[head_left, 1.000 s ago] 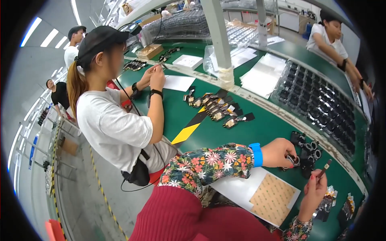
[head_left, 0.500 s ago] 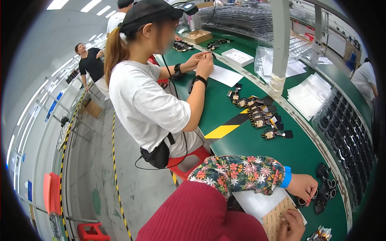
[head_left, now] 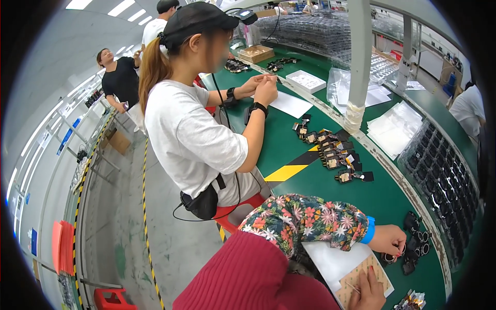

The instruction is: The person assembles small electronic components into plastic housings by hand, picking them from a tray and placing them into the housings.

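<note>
My left hand (head_left: pixel 391 241), at the end of a floral sleeve (head_left: pixel 330 222) with a blue cuff, pinches a small black part with a round metal rim (head_left: pixel 388 257). Beside it lie several similar black ringed parts (head_left: pixel 417 243) on the green table. Nearer me, my right hand (head_left: pixel 370 292) rests with stretched fingers on a tan sheet (head_left: pixel 356 274) with small printed shapes. By its thumb shows a thin pale sliver (head_left: pixel 352 287); whether the hand grips it is unclear. A white sheet (head_left: pixel 330 258) lies under the tan one.
Rows of small black assemblies (head_left: pixel 333 155) lie ahead, near striped tape (head_left: pixel 289 170). Beyond sits a co-worker (head_left: pixel 196 129) with both hands raised. A metal post (head_left: pixel 359 67) rises from the table. Black trays (head_left: pixel 444 181) line the right; silvery pieces (head_left: pixel 412 299) lie lower right.
My right hand has shifted slightly across the tan sheet, its fingers reaching further onto it, and the pale sliver now shows. My left hand stays at the ringed parts. The view has tilted a little.
</note>
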`<state>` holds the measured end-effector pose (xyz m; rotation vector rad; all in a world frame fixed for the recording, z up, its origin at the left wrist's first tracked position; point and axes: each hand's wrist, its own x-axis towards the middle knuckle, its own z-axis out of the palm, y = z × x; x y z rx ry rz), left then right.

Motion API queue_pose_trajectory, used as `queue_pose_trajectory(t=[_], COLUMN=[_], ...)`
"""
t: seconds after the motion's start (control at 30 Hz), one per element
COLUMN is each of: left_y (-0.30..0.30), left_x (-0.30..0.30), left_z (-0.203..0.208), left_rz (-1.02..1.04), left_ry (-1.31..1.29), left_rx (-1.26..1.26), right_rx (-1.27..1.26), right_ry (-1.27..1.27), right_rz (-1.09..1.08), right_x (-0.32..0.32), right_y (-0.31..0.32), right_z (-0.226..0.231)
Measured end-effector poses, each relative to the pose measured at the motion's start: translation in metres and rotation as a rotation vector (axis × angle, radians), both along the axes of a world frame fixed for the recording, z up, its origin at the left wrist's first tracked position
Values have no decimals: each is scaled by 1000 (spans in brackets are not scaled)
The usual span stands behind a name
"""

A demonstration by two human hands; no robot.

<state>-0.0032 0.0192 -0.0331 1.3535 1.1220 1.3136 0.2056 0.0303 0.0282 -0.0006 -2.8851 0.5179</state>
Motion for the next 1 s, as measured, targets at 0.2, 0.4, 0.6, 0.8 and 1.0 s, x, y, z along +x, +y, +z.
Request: queue_pose_trajectory(t=[0.2,0.4,0.6,0.8,1.0], left_y=[-2,-15,-5,-10,0], left_x=[-6,2,2,6,18], left_z=[28,29,21,18,-10], left_rz=[-34,18,58,71,62], left_ry=[-229,-129,-121,-228,-205], left_rx=[-92,-168,-66,-115,54], right_rx=[44,47,-8,-248,-210], right_ry=[30,30,137,262,387], right_rz=[-21,-45,-43,-162,-271], right_x=[4,-2,-3,-5,1], right_y=[9,15,22,29,46], right_z=[-1,2,-2,10,-8])
